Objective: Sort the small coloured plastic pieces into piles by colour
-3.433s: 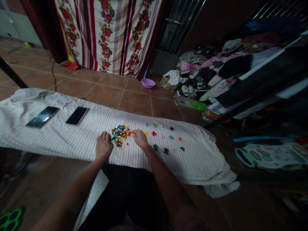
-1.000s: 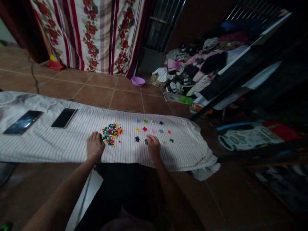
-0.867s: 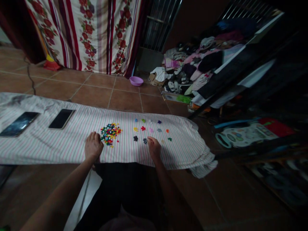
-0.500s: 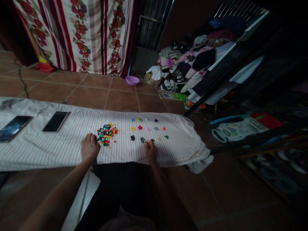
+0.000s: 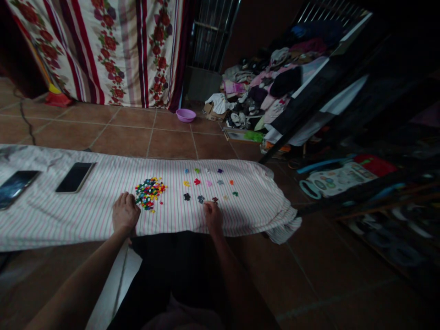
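Multicoloured pieces (image 5: 150, 193) heaped left of centre, left hand (image 5: 125, 211) just beside, right hand (image 5: 213, 214) near a dark grey cluster (image 5: 201, 199) below centre, hands' grips too small to tell, 2 phones (image 5: 75, 177) far left, purple basin (image 5: 186, 115) upper centre.

Over the tabletop (image 5: 247, 215), thin woven cloth, matt, wrinkled toward the left edge and bunched into loose folds at the right end. In the pile of small pieces (image 5: 150, 193) near the middle, and in the clusters (image 5: 209, 183) toward the right end, seemingly plastic, too small to judge for gloss. Toward the left edge, smooth glass: glossy, with pale reflections, on the leftmost phone (image 5: 15, 188); darker and more even on the other phone (image 5: 74, 177). Beyond the far edge, smooth-looking tile across the floor (image 5: 172, 143), thin plastic in the bowl (image 5: 186, 115), soft matt printed cloth in the curtain (image 5: 129, 55). Past the right end, smooth moulded plastic on the toy panel (image 5: 338, 179).
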`<action>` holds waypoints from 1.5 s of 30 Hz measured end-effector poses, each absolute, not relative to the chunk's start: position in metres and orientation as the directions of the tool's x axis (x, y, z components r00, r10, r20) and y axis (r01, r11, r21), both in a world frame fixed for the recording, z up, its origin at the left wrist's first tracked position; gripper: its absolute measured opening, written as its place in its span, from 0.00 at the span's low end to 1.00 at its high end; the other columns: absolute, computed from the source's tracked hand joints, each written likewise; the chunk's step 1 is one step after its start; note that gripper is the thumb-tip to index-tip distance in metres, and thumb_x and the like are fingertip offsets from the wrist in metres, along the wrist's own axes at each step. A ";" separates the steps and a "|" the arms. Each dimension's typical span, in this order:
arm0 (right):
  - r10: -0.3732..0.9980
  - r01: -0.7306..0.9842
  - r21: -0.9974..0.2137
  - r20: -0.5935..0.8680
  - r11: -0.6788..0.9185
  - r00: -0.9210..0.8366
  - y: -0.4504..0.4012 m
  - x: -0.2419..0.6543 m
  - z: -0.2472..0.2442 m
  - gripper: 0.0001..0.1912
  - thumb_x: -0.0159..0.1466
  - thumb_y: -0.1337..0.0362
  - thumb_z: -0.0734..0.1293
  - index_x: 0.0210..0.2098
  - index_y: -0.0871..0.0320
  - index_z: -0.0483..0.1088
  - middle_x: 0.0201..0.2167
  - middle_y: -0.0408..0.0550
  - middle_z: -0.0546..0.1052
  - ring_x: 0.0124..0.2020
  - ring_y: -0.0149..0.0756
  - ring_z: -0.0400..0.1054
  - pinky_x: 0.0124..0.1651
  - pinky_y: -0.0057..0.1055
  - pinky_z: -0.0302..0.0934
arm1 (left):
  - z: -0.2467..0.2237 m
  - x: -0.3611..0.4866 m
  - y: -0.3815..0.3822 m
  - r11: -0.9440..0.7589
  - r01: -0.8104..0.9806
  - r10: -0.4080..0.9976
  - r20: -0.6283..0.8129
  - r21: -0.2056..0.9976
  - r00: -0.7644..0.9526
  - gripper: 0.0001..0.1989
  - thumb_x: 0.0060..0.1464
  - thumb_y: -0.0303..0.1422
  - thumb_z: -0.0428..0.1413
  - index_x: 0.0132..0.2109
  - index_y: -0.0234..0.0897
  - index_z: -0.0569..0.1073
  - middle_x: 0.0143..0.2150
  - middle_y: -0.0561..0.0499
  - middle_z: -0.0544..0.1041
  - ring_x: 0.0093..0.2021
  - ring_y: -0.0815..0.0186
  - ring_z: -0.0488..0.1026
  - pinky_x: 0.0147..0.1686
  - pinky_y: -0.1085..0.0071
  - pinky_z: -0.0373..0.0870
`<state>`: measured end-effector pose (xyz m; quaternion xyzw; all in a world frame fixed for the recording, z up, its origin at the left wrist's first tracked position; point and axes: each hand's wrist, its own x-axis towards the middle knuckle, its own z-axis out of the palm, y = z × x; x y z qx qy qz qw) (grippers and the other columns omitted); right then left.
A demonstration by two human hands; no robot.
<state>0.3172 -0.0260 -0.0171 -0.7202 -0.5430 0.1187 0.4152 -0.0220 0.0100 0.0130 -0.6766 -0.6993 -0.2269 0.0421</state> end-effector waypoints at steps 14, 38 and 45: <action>0.887 0.757 -0.642 0.273 -0.121 0.373 -0.023 0.310 -0.016 0.11 0.62 0.63 0.61 0.38 0.57 0.74 0.40 0.50 0.79 0.41 0.39 0.71 0.48 0.33 0.62 | 0.005 -0.023 0.012 -0.012 0.965 0.922 0.376 0.261 -0.090 0.14 0.56 0.28 0.46 0.47 0.32 0.71 0.55 0.34 0.72 0.60 0.49 0.65 0.58 0.54 0.62; 0.869 0.755 -0.642 0.291 -0.131 0.399 -0.022 0.308 -0.015 0.11 0.63 0.59 0.59 0.35 0.55 0.71 0.38 0.50 0.78 0.38 0.39 0.71 0.44 0.33 0.62 | 0.010 -0.021 0.010 -0.007 0.949 0.926 0.361 0.315 -0.113 0.13 0.55 0.27 0.46 0.45 0.33 0.71 0.54 0.35 0.72 0.60 0.48 0.65 0.57 0.53 0.63; 0.824 0.741 -0.671 0.418 -0.003 0.382 -0.022 0.310 -0.017 0.17 0.64 0.56 0.57 0.38 0.58 0.72 0.38 0.55 0.78 0.40 0.41 0.71 0.45 0.37 0.65 | 0.007 -0.020 0.011 0.021 0.930 0.926 0.345 0.367 -0.157 0.16 0.56 0.27 0.46 0.48 0.32 0.71 0.57 0.35 0.71 0.63 0.50 0.64 0.61 0.52 0.60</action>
